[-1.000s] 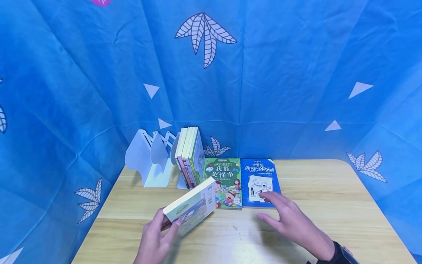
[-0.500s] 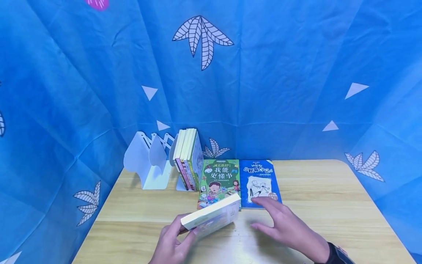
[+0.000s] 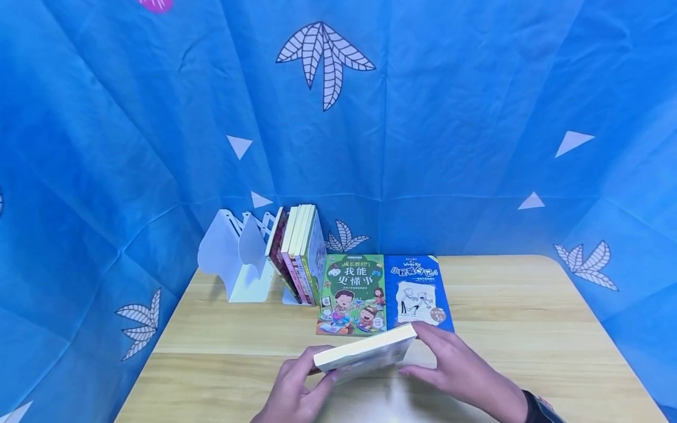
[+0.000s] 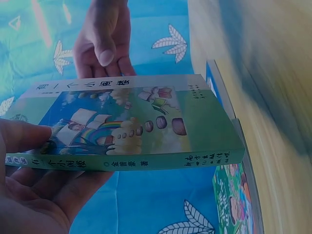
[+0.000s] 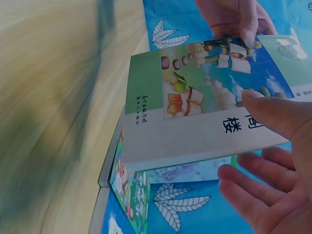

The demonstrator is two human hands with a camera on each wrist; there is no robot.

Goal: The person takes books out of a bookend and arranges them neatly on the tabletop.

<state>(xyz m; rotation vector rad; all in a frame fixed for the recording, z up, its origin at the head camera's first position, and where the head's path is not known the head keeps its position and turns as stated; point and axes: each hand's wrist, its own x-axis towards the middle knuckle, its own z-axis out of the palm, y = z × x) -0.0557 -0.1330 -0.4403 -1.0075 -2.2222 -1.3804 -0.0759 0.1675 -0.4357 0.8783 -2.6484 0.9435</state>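
Note:
My left hand (image 3: 296, 385) grips a green and white paperback book (image 3: 365, 349) at its left end, thumb on the cover and fingers beneath. The book is tilted above the table's front part. In the left wrist view its spine (image 4: 131, 163) faces the camera, and the cover picture shows open books and stepping stones. My right hand (image 3: 465, 370) reaches the book's right end with thumb and fingers spread. In the right wrist view the thumb (image 5: 268, 109) overlaps the cover, while the fingers (image 5: 253, 195) are below the book's edge, loosely parted.
A green book (image 3: 351, 294) and a blue book (image 3: 415, 291) lie side by side behind the hands. To their left, several books (image 3: 298, 252) stand in a white expanding bookend rack (image 3: 248, 282), the leftmost one (image 3: 277, 247) leaning left. A blue patterned cloth (image 3: 449, 147) hangs behind the table.
My left hand has carried the book rightward, up to my right hand, which has stayed nearly in place. In the rack, the leftmost dark book has tipped left, away from the others.

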